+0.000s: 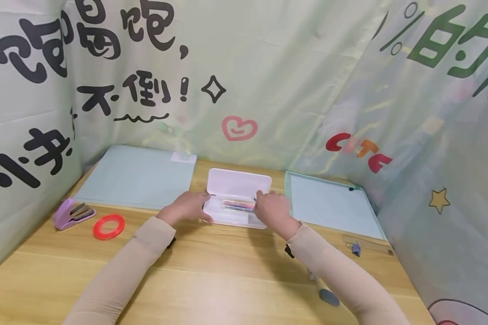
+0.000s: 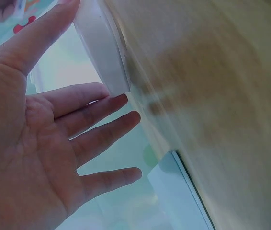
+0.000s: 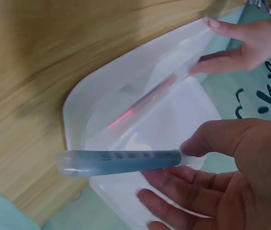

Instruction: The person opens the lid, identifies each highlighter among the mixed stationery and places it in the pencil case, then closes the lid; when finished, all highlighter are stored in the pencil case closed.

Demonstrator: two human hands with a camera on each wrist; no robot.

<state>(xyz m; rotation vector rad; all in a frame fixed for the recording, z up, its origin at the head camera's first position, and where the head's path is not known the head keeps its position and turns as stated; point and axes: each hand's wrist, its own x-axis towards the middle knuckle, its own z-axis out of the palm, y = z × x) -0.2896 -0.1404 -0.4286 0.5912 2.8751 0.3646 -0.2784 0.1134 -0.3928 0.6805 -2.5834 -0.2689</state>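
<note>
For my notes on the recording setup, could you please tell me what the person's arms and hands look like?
The left sleeve and right sleeve are long, plain and beige. The left hand and right hand wear no gloves. A small black piece shows by each sleeve's end; I cannot tell what it is.

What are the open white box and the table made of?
The white box looks like smooth, hard plastic: it has rounded corners and soft glints inside. The table looks like wood, satin-smooth, because grain lines show, but could be printed laminate.
</note>
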